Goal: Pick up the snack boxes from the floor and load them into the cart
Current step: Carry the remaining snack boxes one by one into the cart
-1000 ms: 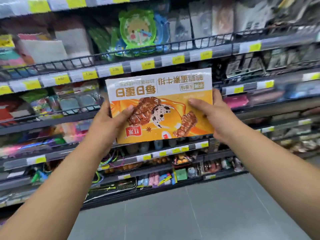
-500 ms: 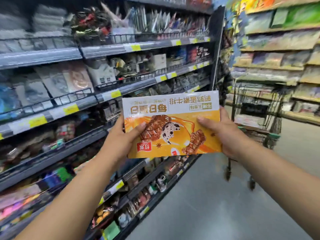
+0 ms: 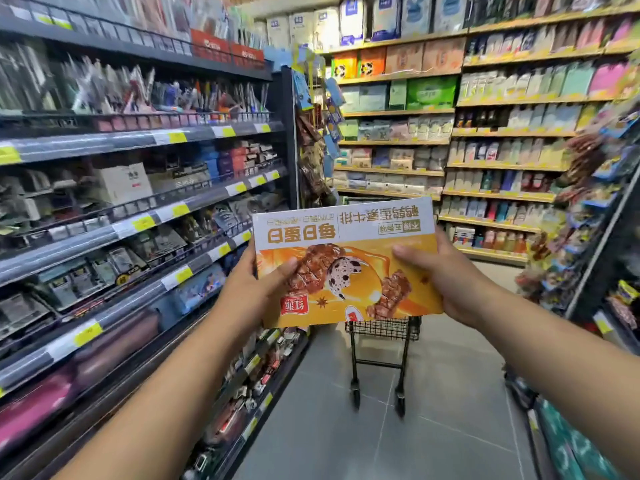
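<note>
Left hand and right hand grip my snack box by its side edges, thumbs across its front; the cart stands behind the box.

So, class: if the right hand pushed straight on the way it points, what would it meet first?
The right hand grips the snack box; beyond that, probably the wire cart standing behind the box, though depth is unclear.

The grey tiled floor runs down the aisle between stocked shelves on both sides. A black wire cart (only its lower frame and wheels show) stands on it, mid-aisle.
</note>
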`<action>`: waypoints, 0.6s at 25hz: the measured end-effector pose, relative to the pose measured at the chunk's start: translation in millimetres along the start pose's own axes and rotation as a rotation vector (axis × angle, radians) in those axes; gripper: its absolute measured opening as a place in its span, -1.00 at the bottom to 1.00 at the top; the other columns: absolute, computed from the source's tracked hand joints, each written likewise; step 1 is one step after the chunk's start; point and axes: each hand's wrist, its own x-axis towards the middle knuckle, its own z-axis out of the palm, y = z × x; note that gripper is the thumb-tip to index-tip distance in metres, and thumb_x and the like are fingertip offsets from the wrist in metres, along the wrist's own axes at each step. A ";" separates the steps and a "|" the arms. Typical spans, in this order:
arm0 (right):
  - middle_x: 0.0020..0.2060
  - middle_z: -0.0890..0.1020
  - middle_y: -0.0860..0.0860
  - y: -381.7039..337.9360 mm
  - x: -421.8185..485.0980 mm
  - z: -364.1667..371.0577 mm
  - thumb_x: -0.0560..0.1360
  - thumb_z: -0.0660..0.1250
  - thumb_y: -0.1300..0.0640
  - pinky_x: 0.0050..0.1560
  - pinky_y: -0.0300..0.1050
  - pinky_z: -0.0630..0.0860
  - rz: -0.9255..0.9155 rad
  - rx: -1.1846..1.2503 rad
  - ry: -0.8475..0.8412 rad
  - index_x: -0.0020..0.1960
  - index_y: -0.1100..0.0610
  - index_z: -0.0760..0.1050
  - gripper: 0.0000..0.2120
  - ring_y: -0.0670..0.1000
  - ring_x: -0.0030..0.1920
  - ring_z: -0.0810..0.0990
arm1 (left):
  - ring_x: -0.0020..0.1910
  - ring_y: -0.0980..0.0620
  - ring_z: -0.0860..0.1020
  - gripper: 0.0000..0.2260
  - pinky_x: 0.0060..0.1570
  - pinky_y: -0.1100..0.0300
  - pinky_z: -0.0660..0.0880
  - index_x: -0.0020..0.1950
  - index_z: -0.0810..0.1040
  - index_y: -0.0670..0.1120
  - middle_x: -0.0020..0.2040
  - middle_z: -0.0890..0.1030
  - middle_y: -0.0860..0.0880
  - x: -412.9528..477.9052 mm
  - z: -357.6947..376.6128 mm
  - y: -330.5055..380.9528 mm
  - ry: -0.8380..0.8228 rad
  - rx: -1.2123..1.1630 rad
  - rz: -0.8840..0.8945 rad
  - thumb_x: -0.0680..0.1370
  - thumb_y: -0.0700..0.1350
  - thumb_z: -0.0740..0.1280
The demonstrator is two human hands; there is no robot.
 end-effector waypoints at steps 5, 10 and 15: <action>0.08 0.66 0.05 25.9 107.4 -34.8 0.39 0.49 0.09 -0.06 0.10 0.63 0.010 -0.033 0.101 0.32 -0.03 0.34 -0.44 0.12 -0.04 0.70 | -0.02 -0.04 0.69 -0.46 -0.04 -0.07 0.61 0.36 0.43 0.10 0.08 0.69 0.04 121.1 33.7 -42.2 -0.089 0.043 -0.009 0.40 0.02 0.47; 0.08 0.65 0.04 39.8 222.7 -53.6 0.38 0.51 0.08 -0.09 0.04 0.63 0.002 -0.064 0.198 0.37 -0.02 0.30 -0.36 0.09 -0.05 0.70 | -0.03 0.01 0.69 -0.62 -0.13 0.07 0.62 0.31 0.48 0.09 0.04 0.70 0.06 254.6 55.3 -76.5 -0.159 0.071 0.012 0.51 -0.08 0.43; 0.09 0.65 0.04 50.5 321.5 -76.9 0.37 0.52 0.13 0.02 0.09 0.60 0.008 -0.069 0.310 0.36 0.01 0.31 -0.36 0.10 0.00 0.67 | -0.06 0.14 0.67 -0.58 -0.14 0.18 0.61 0.33 0.46 0.09 -0.01 0.70 0.15 373.2 85.0 -101.9 -0.253 0.088 0.033 0.50 -0.11 0.43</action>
